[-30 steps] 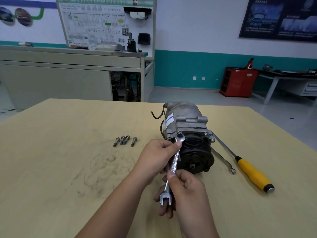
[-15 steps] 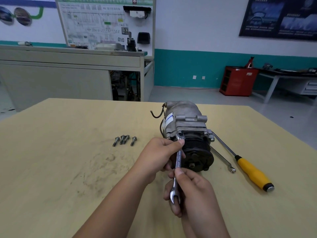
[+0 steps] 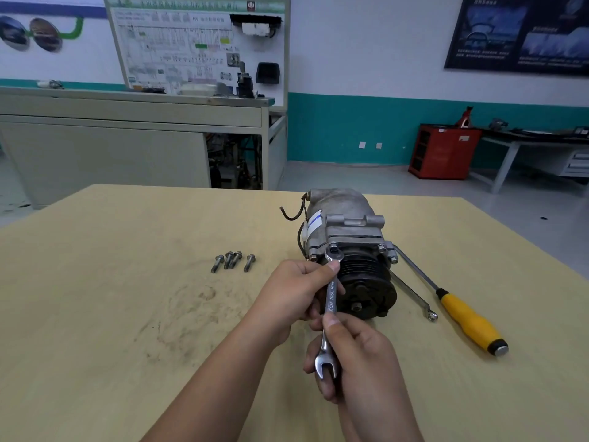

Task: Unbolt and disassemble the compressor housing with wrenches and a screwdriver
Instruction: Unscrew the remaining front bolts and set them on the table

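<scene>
- Over the last second the open-jaw end of the silver steel combination wrench (image 3: pixel 330 301) has swung a little to the right, and the right hand (image 3: pixel 357 355) has gone with it. The shank now stands steeper, while the ring end has kept its place.
- That ring end sits over a bolt head (image 3: pixel 333 249) on the near flange of the grey cast-aluminium compressor (image 3: pixel 344 218).
- The compressor lies on its side on the pale wooden table (image 3: pixel 95 314), right of centre. Its long axis runs away from the person, with the black ribbed pulley (image 3: pixel 366 282) facing them and the rounded housing end towards the far edge.
- The wrench's long axis runs from the flange down towards the person, open jaws nearest.
- The left hand (image 3: pixel 293 295) grips the upper shank, fingers curled, thumb tip just below the ring.
- The right hand holds the lower shank, thumb on top and fingers curled beneath, just above the open jaws.
- The shank is stamped; "TOOL" can be read, the rest partly covered.
- A blue-and-white label (image 3: pixel 314 223) on the compressor's side is too small to read.
- Four loose bolts (image 3: pixel 232 261) lie together left of the compressor.
- Right of it lie a slim second wrench (image 3: pixel 411 295) and a yellow-handled screwdriver (image 3: pixel 468 320), both pointing at the flange.
- The wall board (image 3: pixel 197 43) behind shows "HV".
</scene>
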